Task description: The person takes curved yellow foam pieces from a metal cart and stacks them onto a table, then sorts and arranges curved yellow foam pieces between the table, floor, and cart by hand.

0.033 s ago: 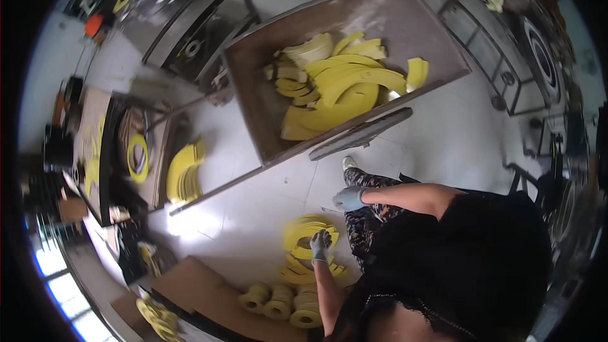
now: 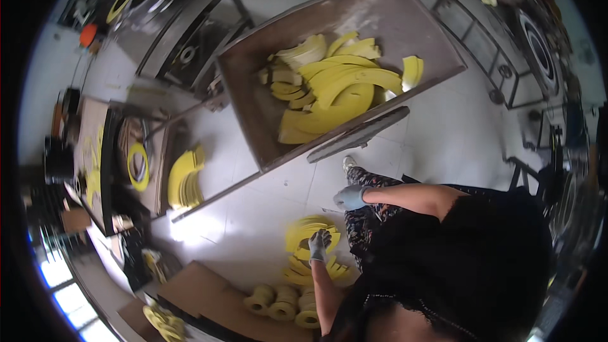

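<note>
My left hand, in a grey glove, hangs above yellow ring-shaped pieces stacked on the floor. Its fingers are curled in, and I make out nothing in them. More curved yellow pieces lie right beside that stack. In front of my patterned trousers is my right hand, also gloved. It is closed, with no object showing in it. Farther off, a large brown open-topped bin holds a heap of curved yellow pieces.
A long bar runs low along the bin's near side, and a dark flat bar lies beside the bin. Curved yellow pieces stand stacked at left. Pale spools sit by brown board. A metal frame stands at right.
The whole view has shifted slightly. Both hands keep nearly the same pose and place, and nothing has been picked up or put down.
</note>
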`<state>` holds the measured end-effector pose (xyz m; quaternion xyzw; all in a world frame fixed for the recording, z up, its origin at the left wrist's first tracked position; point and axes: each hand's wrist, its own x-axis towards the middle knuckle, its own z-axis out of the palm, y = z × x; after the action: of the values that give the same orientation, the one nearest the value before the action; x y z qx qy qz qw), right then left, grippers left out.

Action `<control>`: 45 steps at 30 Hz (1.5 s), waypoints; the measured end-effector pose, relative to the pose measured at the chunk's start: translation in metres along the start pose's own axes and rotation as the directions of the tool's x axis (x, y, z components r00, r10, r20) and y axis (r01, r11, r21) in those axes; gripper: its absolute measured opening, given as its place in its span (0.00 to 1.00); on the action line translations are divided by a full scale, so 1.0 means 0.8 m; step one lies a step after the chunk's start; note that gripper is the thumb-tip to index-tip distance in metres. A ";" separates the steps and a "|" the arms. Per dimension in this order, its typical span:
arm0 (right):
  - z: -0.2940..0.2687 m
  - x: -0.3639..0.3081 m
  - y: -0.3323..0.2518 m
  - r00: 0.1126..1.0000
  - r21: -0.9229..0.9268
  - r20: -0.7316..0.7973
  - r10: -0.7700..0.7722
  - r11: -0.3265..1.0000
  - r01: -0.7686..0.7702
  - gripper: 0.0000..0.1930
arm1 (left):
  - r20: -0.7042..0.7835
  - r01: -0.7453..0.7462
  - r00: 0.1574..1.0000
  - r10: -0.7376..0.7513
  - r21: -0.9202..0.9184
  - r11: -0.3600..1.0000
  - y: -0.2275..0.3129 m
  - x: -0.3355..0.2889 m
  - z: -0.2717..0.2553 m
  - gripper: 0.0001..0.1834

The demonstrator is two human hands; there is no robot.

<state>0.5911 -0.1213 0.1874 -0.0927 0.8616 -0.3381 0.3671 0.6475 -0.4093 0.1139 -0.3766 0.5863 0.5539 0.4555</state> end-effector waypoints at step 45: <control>-0.425 0.007 0.604 0.944 0.020 -0.188 0.272 0.962 -0.274 0.40 | -0.059 -0.203 0.937 0.344 -0.893 0.402 0.406 0.308 0.747 0.39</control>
<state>0.3939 0.4158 0.0405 0.0588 0.8981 -0.2884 0.3269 0.3354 0.2324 -0.0037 -0.4187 0.2314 0.8681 0.1323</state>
